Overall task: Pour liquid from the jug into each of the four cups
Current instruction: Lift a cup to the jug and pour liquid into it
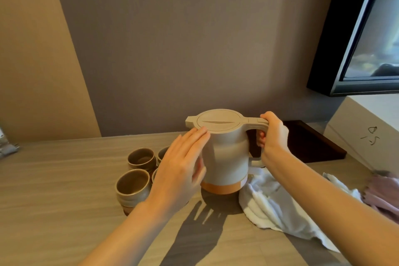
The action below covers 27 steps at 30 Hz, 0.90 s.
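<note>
A beige jug (pixel 224 157) with a flat lid and an orange base band stands upright on the wooden table (pixel 54 211). My right hand (pixel 273 134) is closed around its handle on the right. My left hand (pixel 181 170) lies flat, fingers apart, against the jug's left side just under the lid. To the left of the jug stand brown ceramic cups: one at the front left (pixel 132 187), one at the back left (pixel 141 157). Two more cups (pixel 163 153) are mostly hidden behind my left hand.
A white cloth (pixel 278 203) lies crumpled right of the jug, a pink cloth (pixel 382 192) beyond it. A dark wooden tray (pixel 311 142) sits behind, beside a white box (pixel 367 127). A wall-mounted screen (pixel 367 34) hangs at the upper right.
</note>
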Each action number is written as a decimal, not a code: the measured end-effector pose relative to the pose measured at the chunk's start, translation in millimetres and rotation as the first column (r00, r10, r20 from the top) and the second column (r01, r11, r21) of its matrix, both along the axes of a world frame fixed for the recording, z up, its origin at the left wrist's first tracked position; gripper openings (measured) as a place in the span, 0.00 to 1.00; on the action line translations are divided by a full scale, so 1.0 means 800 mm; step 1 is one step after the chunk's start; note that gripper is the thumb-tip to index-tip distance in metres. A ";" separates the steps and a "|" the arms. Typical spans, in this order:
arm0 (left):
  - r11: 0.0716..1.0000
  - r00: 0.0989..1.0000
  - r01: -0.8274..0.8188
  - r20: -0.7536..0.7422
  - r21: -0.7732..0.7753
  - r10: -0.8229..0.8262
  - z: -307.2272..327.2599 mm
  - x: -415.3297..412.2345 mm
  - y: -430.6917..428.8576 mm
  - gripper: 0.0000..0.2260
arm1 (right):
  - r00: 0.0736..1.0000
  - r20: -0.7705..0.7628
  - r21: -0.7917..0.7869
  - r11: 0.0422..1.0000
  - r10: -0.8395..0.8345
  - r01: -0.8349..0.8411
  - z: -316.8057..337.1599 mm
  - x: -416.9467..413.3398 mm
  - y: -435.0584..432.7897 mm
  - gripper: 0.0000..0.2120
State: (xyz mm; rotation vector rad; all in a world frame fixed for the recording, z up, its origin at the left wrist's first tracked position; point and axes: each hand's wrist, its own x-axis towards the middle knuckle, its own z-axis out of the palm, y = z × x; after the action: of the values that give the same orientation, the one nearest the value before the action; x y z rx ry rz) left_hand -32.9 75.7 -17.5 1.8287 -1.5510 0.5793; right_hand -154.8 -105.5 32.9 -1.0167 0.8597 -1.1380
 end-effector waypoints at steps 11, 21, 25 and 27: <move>0.891 0.891 -0.357 -0.185 0.280 0.415 -0.058 0.032 0.041 0.34 | 0.999 -0.042 -0.020 1.000 -0.015 0.014 0.001 -0.023 0.031 0.11; 0.766 0.818 -0.436 -0.148 0.472 0.556 -0.079 0.079 0.029 0.50 | 0.998 -0.061 -0.036 0.999 -0.012 0.010 -0.004 -0.033 0.032 0.10; 0.764 0.808 -0.425 -0.176 0.486 0.562 -0.078 0.085 0.024 0.43 | 0.997 -0.072 -0.033 0.999 -0.010 0.007 -0.004 -0.034 0.031 0.11; 0.740 0.804 -0.436 -0.148 0.513 0.576 -0.077 0.086 0.022 0.41 | 0.997 -0.074 -0.029 1.000 -0.014 0.012 -0.005 -0.035 0.030 0.14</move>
State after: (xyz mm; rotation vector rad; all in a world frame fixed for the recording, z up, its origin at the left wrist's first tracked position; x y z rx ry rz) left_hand 35.8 93.2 -78.8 2.6083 -1.0119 0.1460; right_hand -182.4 -81.2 29.0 -1.0838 0.9123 -1.1318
